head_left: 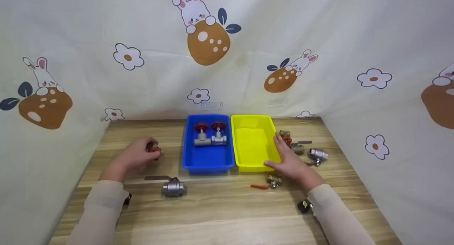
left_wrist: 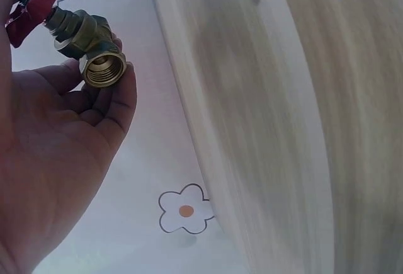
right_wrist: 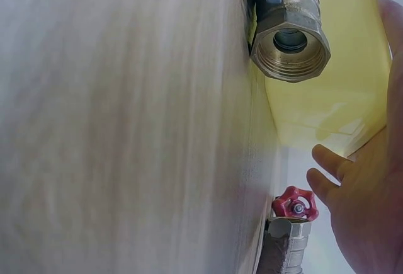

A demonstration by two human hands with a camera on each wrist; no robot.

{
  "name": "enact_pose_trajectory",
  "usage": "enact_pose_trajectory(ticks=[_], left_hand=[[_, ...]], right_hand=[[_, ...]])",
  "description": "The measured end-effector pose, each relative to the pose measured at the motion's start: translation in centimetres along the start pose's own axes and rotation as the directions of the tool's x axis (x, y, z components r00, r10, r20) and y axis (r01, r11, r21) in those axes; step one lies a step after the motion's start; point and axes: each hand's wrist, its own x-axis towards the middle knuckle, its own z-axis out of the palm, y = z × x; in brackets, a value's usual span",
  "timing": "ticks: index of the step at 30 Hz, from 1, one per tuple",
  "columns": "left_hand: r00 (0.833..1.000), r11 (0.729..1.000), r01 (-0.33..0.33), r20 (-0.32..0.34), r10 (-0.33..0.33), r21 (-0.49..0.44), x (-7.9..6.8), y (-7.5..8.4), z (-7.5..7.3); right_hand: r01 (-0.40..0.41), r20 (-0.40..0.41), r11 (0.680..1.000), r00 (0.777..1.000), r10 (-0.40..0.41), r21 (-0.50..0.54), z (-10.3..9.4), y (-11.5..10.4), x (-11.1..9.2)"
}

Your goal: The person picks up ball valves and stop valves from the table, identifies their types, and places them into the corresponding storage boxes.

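Observation:
My left hand (head_left: 131,154) is at the left of the table and grips a brass valve (left_wrist: 94,47) with a red handwheel. In the left wrist view the valve's threaded opening faces outward, with fingers behind its body. My right hand (head_left: 292,163) spreads along the right side of a yellow bin (head_left: 253,142), thumb at its near right corner and fingers straight along the rim. Just in front of that hand lies a small brass ball valve (head_left: 274,179) with an orange lever. To the left of the yellow bin, a blue bin (head_left: 209,169) holds two valves (head_left: 219,135) with dark red handwheels.
A steel ball valve (head_left: 173,188) with a grey lever lies front left. Right of the yellow bin are a brass ball valve (head_left: 299,149), a red-handwheel valve (head_left: 286,140) and another steel ball valve (head_left: 318,154). A dark-ended piece (head_left: 304,205) lies by the right sleeve. Printed cloth hangs around the table.

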Motion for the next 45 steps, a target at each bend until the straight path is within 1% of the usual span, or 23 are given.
enact_pose_trajectory(ticks=[7, 13, 17, 25, 32, 41, 45], left_hand=[[1.0, 1.0, -0.005, -0.024, 0.005, 0.005, 0.1, 0.6, 0.2], [0.998, 0.999, -0.029, -0.05, 0.03, 0.028, 0.4, 1.2, 0.2], [0.998, 0.998, -0.043, -0.046, 0.045, 0.043, 0.5, 1.6, 0.2], [0.995, 0.996, -0.07, -0.062, 0.074, 0.058, 0.9, 2.6, 0.2], [0.994, 0.994, -0.094, -0.055, 0.097, 0.057, 1.6, 3.2, 0.2], [0.988, 0.989, -0.135, -0.069, 0.139, 0.06, 2.5, 4.4, 0.2], [0.989, 0.989, -0.13, -0.063, 0.135, 0.076, 2.8, 5.0, 0.3]], right_hand=[[0.003, 0.004, 1.0, 1.0, -0.003, 0.002, 0.0, 0.0, 0.0], [-0.011, 0.013, 1.0, 1.0, 0.011, -0.007, -0.1, 0.0, -0.1], [-0.022, 0.017, 1.0, 1.0, 0.022, -0.006, -0.1, -0.1, -0.2], [0.001, 0.009, 1.0, 1.0, -0.001, -0.01, 0.0, 0.0, -0.1], [-0.02, 0.019, 1.0, 1.0, 0.02, 0.004, 0.0, 0.1, -0.1], [0.003, 0.009, 1.0, 1.0, -0.004, 0.011, -0.1, 0.0, -0.1], [0.007, 0.01, 1.0, 1.0, -0.007, 0.007, 0.0, 0.1, 0.0]])
